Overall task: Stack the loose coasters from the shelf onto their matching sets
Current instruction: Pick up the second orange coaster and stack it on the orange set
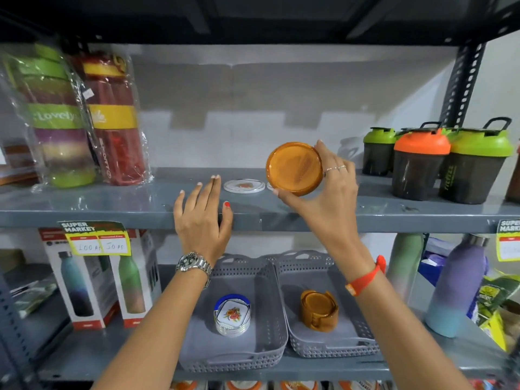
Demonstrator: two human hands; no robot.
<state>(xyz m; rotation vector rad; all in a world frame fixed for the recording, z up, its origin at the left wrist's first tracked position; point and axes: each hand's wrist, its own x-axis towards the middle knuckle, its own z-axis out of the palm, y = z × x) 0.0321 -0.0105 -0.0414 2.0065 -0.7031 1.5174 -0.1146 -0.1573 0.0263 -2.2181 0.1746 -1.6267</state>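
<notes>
My right hand point(326, 190) grips a round orange coaster point(294, 168), held tilted above the upper shelf point(112, 204). A white floral coaster point(244, 186) lies flat on that shelf, and the edge of another white one point(269, 187) peeks out behind the orange coaster. My left hand point(202, 215) rests open on the shelf edge, just left of the white coaster. On the lower shelf, the left grey basket point(197, 342) holds the white floral coaster set point(232, 315). The right grey basket point(351, 344) holds the orange coaster set point(319, 310).
Wrapped bottles point(112, 122) stand at the upper shelf's left, shaker cups point(420, 161) at its right. Boxed bottles point(84, 277) flank the baskets on the left, a purple-blue bottle point(457, 285) and packets on the right. A price tag point(98, 239) hangs on the shelf edge.
</notes>
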